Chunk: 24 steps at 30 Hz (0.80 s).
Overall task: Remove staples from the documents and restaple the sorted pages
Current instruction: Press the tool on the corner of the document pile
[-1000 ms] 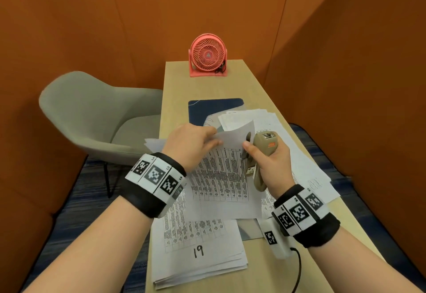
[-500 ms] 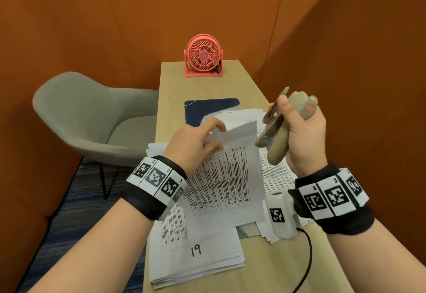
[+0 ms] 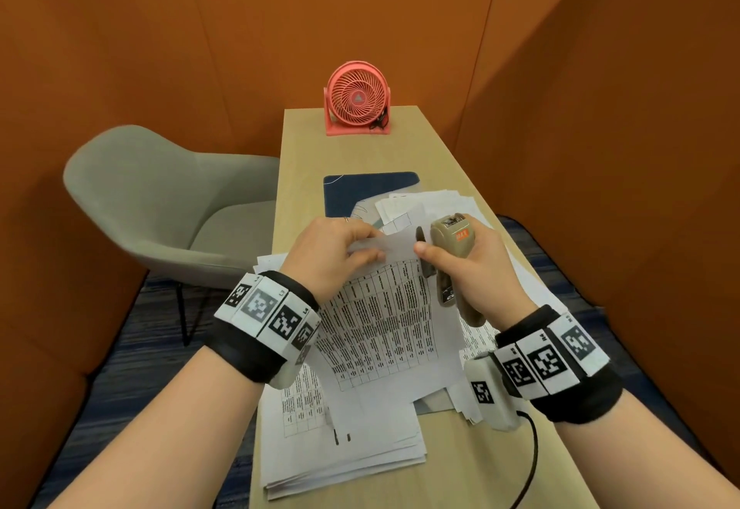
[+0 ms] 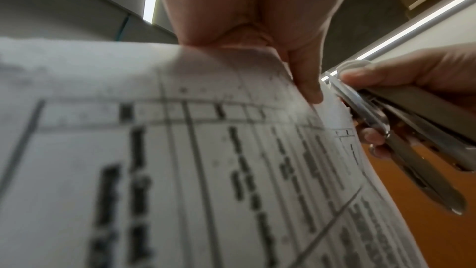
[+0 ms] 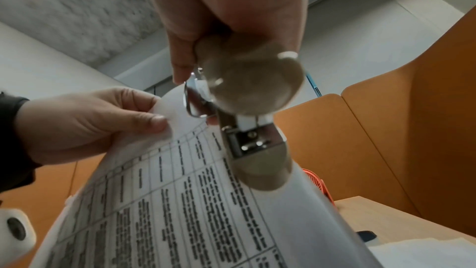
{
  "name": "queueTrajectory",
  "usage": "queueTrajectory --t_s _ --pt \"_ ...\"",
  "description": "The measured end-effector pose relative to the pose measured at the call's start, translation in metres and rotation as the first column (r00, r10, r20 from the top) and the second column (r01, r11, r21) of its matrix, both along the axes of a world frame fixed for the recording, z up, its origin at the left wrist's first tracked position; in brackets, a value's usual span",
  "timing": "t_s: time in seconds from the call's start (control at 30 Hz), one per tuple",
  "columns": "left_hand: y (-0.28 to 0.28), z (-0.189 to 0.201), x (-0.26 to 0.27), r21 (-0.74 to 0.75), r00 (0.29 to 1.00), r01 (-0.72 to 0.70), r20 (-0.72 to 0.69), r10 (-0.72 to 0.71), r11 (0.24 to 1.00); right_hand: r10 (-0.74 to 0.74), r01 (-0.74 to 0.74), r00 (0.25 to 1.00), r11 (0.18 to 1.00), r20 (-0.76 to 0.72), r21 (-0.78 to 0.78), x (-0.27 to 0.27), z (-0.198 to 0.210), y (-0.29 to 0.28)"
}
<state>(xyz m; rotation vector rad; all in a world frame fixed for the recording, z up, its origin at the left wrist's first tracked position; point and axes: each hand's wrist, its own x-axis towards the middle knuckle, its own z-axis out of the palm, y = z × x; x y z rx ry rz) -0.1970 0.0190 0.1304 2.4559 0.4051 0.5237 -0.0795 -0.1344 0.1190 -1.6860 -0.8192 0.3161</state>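
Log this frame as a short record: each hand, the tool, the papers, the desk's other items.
left hand: pinches the top corner of the table-printed sheets
right hand: grips the beige stapler
stapler: nose at the sheets' lifted corner
paper stacks: spread on the desk
far end: pink fan
under papers: blue folder

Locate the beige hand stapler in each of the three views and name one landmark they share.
Head: the beige hand stapler sits centre-right, gripped by the right hand.
Left wrist: right edge.
Right wrist: upper centre.
Shared landmark: the lifted corner of the printed white table sheet, pinched by the left hand.
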Motion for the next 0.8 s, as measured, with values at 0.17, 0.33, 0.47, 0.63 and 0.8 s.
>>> queueTrajectory --t_s 0.17,0.33,0.47,0.63,0.8 --pt "0.0 0.002 -0.001 0.036 1.0 0.004 0.009 -0.004 0.999 0.001 0.0 1.0 0.998 0.022 -0.063 0.0 0.003 0.002" --pt "-0.001 0.004 -0.001 0.077 0.998 0.054 -0.013 -0.054 0.996 -0.009 0.015 0.997 0.996 0.072 -0.085 0.0 0.005 0.005" --pt "-0.003 0.002 0.001 0.071 0.997 0.073 0.002 -0.073 0.995 -0.081 0.086 0.993 0.995 0.089 -0.056 -0.004 0.006 0.009" --pt "-0.002 0.001 0.0 0.096 0.995 0.074 0.052 -0.079 0.993 -0.119 0.12 0.989 0.993 0.084 -0.005 -0.006 0.008 0.01" --pt "-0.004 0.002 -0.003 0.096 0.991 0.095 0.088 -0.104 0.991 -0.136 0.136 0.988 0.991 0.068 0.009 -0.009 0.01 0.01"
